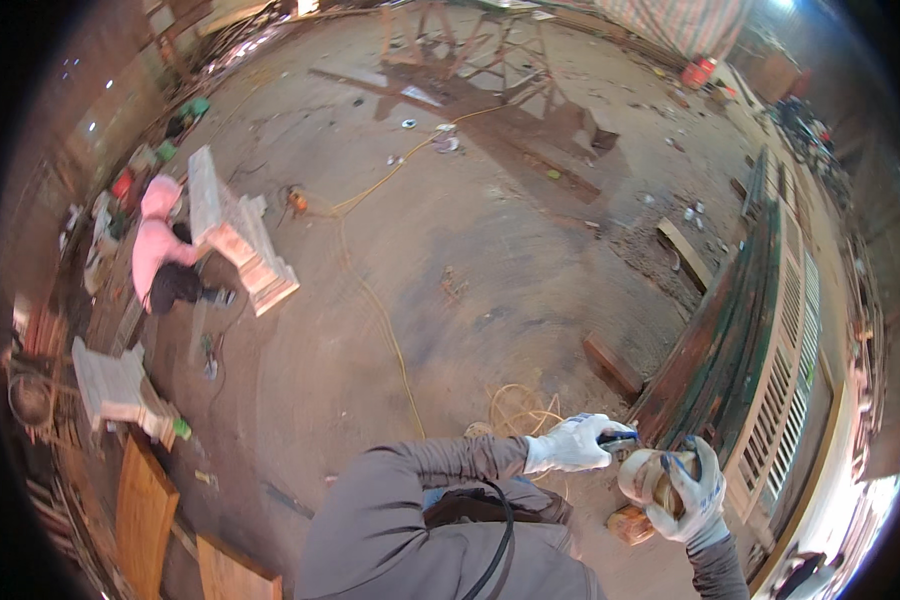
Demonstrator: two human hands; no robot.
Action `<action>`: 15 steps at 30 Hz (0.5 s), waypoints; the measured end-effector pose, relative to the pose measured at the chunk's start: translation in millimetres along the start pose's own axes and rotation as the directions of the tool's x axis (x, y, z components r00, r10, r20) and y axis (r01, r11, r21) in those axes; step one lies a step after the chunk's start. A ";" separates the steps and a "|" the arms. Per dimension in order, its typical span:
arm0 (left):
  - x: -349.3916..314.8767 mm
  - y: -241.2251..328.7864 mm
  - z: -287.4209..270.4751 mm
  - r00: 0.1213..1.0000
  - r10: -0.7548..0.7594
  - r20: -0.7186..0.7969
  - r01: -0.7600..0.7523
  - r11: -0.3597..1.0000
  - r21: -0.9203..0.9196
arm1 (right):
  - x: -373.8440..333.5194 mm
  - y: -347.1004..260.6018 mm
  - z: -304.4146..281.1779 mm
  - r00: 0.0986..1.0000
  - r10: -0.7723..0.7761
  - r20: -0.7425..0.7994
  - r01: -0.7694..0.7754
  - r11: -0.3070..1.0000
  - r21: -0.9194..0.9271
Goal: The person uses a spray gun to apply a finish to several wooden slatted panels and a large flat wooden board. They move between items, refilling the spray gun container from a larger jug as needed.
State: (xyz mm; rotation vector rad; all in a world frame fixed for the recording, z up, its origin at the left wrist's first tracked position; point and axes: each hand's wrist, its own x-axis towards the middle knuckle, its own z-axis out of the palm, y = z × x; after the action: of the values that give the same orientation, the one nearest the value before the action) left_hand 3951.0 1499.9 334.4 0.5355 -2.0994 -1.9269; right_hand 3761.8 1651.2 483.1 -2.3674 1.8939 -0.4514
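Both my hands wear white gloves, the right one with dark blue on its fingertips. My right hand (698, 492) is wrapped round a pale, rounded piece of turned wood (638, 476) at the lower right. Just left of that piece, my left hand (573, 444) is closed. A small dark blue shape (618, 437) sticks out from its fingers toward the wood; whether it is a slim tool or the glove's coloured fingertips is unclear. Below the rounded piece shows a reddish-brown wooden block (631, 525), partly hidden by my right hand.
Long dark boards and slatted panels (787, 365) lean at the right. A coiled yellow cord (523, 405) lies on the floor beyond my left hand. At the left, a person in a pink hood (158, 240) crouches by a wooden pedestal (242, 235). Another pedestal (120, 388) stands nearer.
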 end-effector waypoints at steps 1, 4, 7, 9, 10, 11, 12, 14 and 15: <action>2.8 6.6 -0.3 0.999 0.024 0.035 -0.025 1.000 0.014 | -5.0 -0.7 -4.3 0.999 -0.049 0.009 0.049 0.999 0.009; 12.4 12.8 -0.5 0.993 0.080 0.090 -0.085 0.995 0.054 | -21.4 1.1 -7.4 0.989 -0.147 -0.019 0.148 0.988 0.041; 30.1 9.7 17.4 0.986 0.151 0.070 -0.156 0.985 0.074 | -31.4 10.5 -10.6 0.993 -0.111 -0.050 0.114 0.992 0.054; 37.1 -2.1 25.4 0.983 0.182 -0.022 -0.181 0.982 0.055 | -31.8 21.7 -7.7 0.999 -0.025 0.026 0.025 1.000 0.007; 41.3 -11.3 30.1 0.984 0.160 -0.076 -0.155 0.986 0.059 | -31.0 28.0 2.3 0.995 0.019 -0.099 -0.015 0.999 0.037; 43.7 -15.0 31.5 0.979 0.170 -0.110 -0.165 0.985 0.050 | -27.9 30.5 2.7 0.990 0.136 -0.040 -0.134 0.991 0.028; 50.6 -14.1 38.6 0.973 0.186 -0.139 -0.185 0.982 0.021 | -33.5 28.6 6.8 0.954 0.269 -0.133 -0.271 0.962 0.003; 63.0 -12.3 52.0 0.979 0.173 -0.103 -0.175 0.985 -0.006 | -47.9 34.7 15.1 0.883 0.405 -0.238 -0.416 0.909 0.005; 70.3 -12.8 67.9 0.997 0.043 -0.069 -0.053 0.988 -0.143 | -60.5 38.9 15.1 0.854 0.465 -0.234 -0.483 0.875 -0.024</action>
State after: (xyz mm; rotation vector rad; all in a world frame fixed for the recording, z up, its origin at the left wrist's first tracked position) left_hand 3860.6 1530.7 310.1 0.5062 -1.8970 -1.9871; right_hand 3717.6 1698.5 448.4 -1.8393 2.5396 -0.6157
